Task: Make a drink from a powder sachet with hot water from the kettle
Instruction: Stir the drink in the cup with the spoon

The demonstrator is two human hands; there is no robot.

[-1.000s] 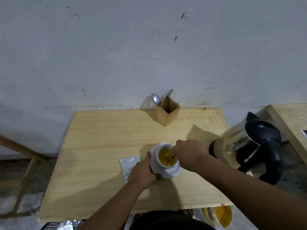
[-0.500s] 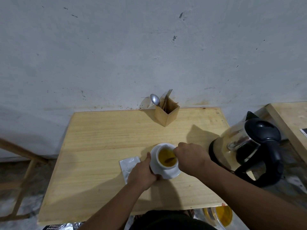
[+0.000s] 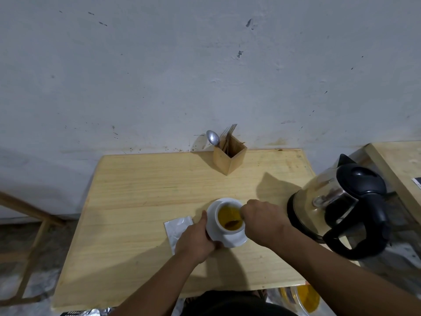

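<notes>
Cup (image 3: 229,218) on saucer (image 3: 237,239), mid-desk (image 3: 141,201), full of yellow liquid. Left hand (image 3: 196,238) grip pinches the saucer rim; right hand (image 3: 262,221) grip pinches a spoon (image 3: 231,223). Ceramic judged heavy, hot, fragile: hold by saucer.

Left hand (image 3: 195,241) gripping saucer (image 3: 237,240), right hand (image 3: 264,221) stirring yellow drink in cup (image 3: 229,217), kettle (image 3: 339,206) beside

A white ceramic cup (image 3: 229,218) sits on a white saucer (image 3: 230,241) near the front of the pale wooden table (image 3: 141,192). A silvery foil sachet (image 3: 177,226) lies just left of it, perhaps partly under the left hand (image 3: 197,239). The steel kettle with black handle (image 3: 341,208) stands at the right edge; a square wooden cutlery holder (image 3: 230,156) stands behind, by the wall.
</notes>
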